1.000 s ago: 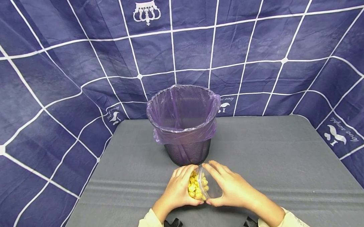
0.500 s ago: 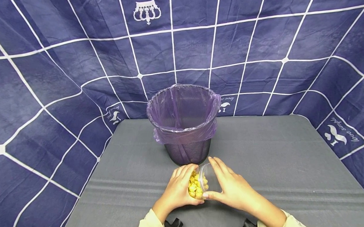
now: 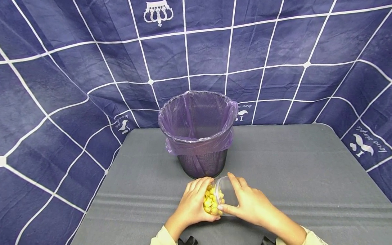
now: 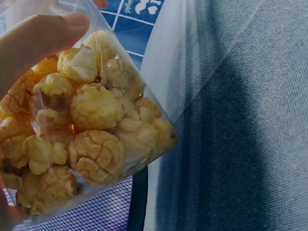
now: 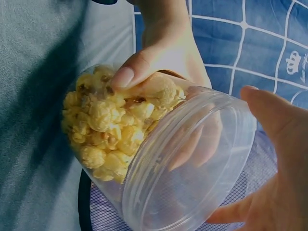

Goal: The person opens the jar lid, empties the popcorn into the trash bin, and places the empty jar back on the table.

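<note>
In the head view, a clear plastic jar (image 3: 208, 201) of yellow popcorn (image 5: 108, 127) lies tilted on its side, low in front of a bin. My left hand (image 3: 191, 203) grips the jar's body from the left, its thumb pressing the wall, as the left wrist view also shows. The see-through lid (image 5: 202, 159), with a ridged rim, faces right. My right hand (image 3: 249, 203) holds the lid by its edge, thumb on the near side and fingers on the far side. Caramel-coloured kernels fill the jar's bottom end in the left wrist view.
A black mesh bin (image 3: 202, 162) with a purple liner (image 3: 198, 148) stands just beyond the hands. Grey cloth (image 3: 279, 158) covers the table. Blue gridded curtains (image 3: 205, 54) enclose the back and sides. Black straps (image 3: 187, 243) sit near the wrists.
My right thumb has shifted up along the lid's rim, and the fingertips have moved slightly right. My left hand and the jar stay nearly in place.
</note>
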Motion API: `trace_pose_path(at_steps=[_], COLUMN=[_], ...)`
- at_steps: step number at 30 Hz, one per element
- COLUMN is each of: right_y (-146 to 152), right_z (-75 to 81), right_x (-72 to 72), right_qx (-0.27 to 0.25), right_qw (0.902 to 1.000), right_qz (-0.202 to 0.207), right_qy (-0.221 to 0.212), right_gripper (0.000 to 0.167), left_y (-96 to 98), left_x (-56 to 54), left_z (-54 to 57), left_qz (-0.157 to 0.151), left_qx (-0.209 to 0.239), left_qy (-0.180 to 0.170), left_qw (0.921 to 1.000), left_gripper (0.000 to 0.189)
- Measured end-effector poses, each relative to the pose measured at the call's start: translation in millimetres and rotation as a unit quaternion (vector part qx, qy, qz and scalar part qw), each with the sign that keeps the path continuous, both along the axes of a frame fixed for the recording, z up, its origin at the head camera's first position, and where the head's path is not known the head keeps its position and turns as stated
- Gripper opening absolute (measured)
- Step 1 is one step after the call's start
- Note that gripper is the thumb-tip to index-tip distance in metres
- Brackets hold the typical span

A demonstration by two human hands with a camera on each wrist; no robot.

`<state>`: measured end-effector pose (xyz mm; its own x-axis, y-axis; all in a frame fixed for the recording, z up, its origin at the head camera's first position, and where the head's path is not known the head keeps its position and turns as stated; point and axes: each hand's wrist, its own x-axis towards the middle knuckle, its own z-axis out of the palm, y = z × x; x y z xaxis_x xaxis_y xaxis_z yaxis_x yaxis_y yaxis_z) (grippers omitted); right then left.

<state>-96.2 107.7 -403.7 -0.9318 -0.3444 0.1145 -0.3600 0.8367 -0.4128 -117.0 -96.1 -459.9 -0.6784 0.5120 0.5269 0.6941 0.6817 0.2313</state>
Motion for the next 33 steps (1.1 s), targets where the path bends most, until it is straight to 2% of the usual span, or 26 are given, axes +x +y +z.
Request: trace_pose_path(at_steps=[3,6,10,13,16,18,21,26,29,33], right_y=[0.6,3.0,8.8,13.2,16.7,18.3,17.6,9.2,3.9,0.7], right_z=[-0.7,-1.7,-3.0,-2.7,-1.5,-0.1,1.8,4.4,4.6,3.3], right_x=[-0.2,-0.7,-2.7,-5.3,-8.3,-9.3,-7.5,-0.4,1.4,2.0], right_qx=[-0.003,-0.008,-0.018,-0.025,-0.036,-0.042,-0.044,-0.032,-0.024,-0.017], right_qw=[1.0000,0.9995,0.9943,0.9852,0.9745,0.9707,0.9763,0.9949,0.9984,0.9992], right_qz=[0.001,0.020,0.085,0.146,0.200,0.218,0.197,0.086,0.042,0.025], right_qy=[0.003,0.024,0.061,0.085,0.096,0.092,0.078,0.041,0.029,0.026], right_gripper=[0.094,0.095,0.096,0.099,0.101,0.104,0.106,0.102,0.100,0.100], left_y=[0.0,0.0,-1.2,-2.4,-3.0,-3.0,-2.5,-1.5,-1.3,-0.6], left_x=[0.3,0.3,0.7,1.2,1.6,1.9,2.1,2.0,2.0,1.7], left_z=[-0.6,-0.8,-0.9,-0.4,0.4,0.9,1.1,1.0,1.0,0.6], left_qz=[0.003,0.003,0.000,-0.004,-0.006,-0.006,-0.007,-0.005,-0.002,-0.001], left_qx=[-0.005,-0.007,-0.006,-0.003,-0.001,-0.001,0.004,0.006,0.004,0.007], left_qy=[0.002,0.002,0.000,0.000,-0.002,-0.006,-0.009,-0.017,-0.020,-0.013], left_qw=[1.0000,1.0000,1.0000,1.0000,1.0000,1.0000,0.9999,0.9998,0.9998,0.9999], left_gripper=[0.099,0.099,0.100,0.102,0.104,0.103,0.103,0.103,0.103,0.103])
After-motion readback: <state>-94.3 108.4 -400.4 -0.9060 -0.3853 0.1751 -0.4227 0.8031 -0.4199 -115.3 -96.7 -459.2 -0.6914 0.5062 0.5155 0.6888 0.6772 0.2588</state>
